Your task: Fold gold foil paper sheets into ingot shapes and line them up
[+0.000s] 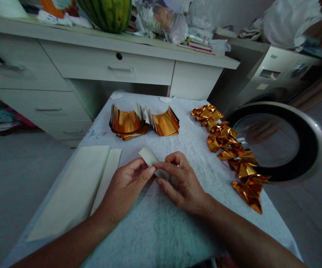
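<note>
Between my hands is a small strip of pale paper (149, 155), its upper end sticking out above the fingertips and its lower part mostly covered. My left hand (131, 176) pinches it between thumb and fingers. On the other side my right hand (180, 180) has its index finger and thumb at the paper, fingers curled around it. Beyond them lie two stacks of curved gold foil sheets, a left stack (126, 122) and a right stack (165, 123). Left of my hands rest a large stack of pale paper (74, 186) and a narrower paper stack (115, 160).
Folded gold foil pieces (243, 163) run along the table's right side. The table has a pale patterned cloth (155, 230). An open washing machine door (278, 141) stands close on the right. Behind is a white drawer cabinet (146, 70) with a watermelon (107, 15) on top.
</note>
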### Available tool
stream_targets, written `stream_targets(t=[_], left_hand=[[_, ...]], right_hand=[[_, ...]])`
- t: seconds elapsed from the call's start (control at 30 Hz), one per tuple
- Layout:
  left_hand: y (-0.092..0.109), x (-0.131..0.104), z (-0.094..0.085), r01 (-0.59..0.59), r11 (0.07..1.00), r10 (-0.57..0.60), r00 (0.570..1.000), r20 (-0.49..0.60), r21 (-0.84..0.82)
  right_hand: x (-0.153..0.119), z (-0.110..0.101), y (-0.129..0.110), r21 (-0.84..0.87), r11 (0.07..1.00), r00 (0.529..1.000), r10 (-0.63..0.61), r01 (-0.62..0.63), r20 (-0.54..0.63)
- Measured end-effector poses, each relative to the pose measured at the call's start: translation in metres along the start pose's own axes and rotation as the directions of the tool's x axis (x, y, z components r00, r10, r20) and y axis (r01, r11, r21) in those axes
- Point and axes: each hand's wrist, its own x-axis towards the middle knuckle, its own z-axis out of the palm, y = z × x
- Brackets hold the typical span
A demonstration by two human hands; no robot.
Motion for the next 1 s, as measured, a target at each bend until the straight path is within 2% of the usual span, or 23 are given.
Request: stream_targets(t=[0.07, 0.13, 0.2, 0.3, 0.37, 0.43, 0.53, 0.6, 0.77, 0.87, 0.93, 1.0], left_hand=[[0.000, 0.001, -0.001, 0.016, 0.999, -0.015, 0.998, -0.055, 0.030], [0.000, 0.002, -0.001, 0.031, 0.999, -0.029, 0.996, -0.080, 0.025], [0.000, 0.001, -0.001, 0.033, 0.999, -0.033, 0.997, -0.073, -0.003], [-0.002, 0.000, -0.001, 0.015, 1.000, -0.016, 0.998, -0.060, -0.016], [-0.003, -0.001, -0.002, -0.005, 1.000, 0.004, 0.998, -0.057, -0.015], [-0.005, -0.002, -0.004, -0.018, 1.000, 0.017, 0.998, -0.058, -0.007], [-0.007, -0.001, -0.005, -0.008, 0.999, 0.011, 0.997, -0.074, 0.041], [-0.007, 0.000, -0.005, 0.015, 0.998, -0.009, 0.996, -0.083, 0.063], [-0.005, 0.003, -0.002, 0.051, 0.999, -0.051, 0.997, -0.060, 0.001], [-0.007, 0.004, 0.000, 0.045, 0.998, -0.048, 0.995, -0.088, -0.036], [-0.010, 0.005, 0.001, 0.036, 0.999, -0.037, 0.990, -0.139, -0.012], [-0.012, 0.004, 0.001, 0.026, 0.997, -0.012, 0.982, -0.187, 0.075]], right_hand=[[0.000, -0.001, -0.001, 0.022, 1.000, 1.000, -0.009, 0.009, 0.010], [0.000, -0.004, 0.001, 0.037, 0.999, 0.999, 0.010, -0.009, -0.035], [0.000, -0.007, 0.005, 0.019, 0.996, 0.988, 0.084, -0.082, -0.133], [0.002, -0.012, 0.013, 0.002, 0.968, 0.932, 0.243, -0.252, -0.268], [0.004, -0.014, 0.018, 0.121, 0.924, 0.894, 0.381, -0.362, -0.235], [0.005, -0.015, 0.021, 0.330, 0.839, 0.863, 0.491, -0.432, -0.119], [0.006, -0.015, 0.022, 0.584, 0.660, 0.827, 0.561, -0.473, 0.036], [0.006, -0.015, 0.022, 0.641, 0.592, 0.802, 0.594, -0.489, 0.063], [0.006, -0.015, 0.021, 0.638, 0.578, 0.770, 0.638, -0.509, 0.036], [0.006, -0.014, 0.024, 0.617, 0.578, 0.760, 0.648, -0.533, 0.049], [0.006, -0.012, 0.025, 0.564, 0.605, 0.759, 0.649, -0.562, 0.061], [0.004, -0.011, 0.027, 0.463, 0.668, 0.768, 0.639, -0.582, 0.043]])
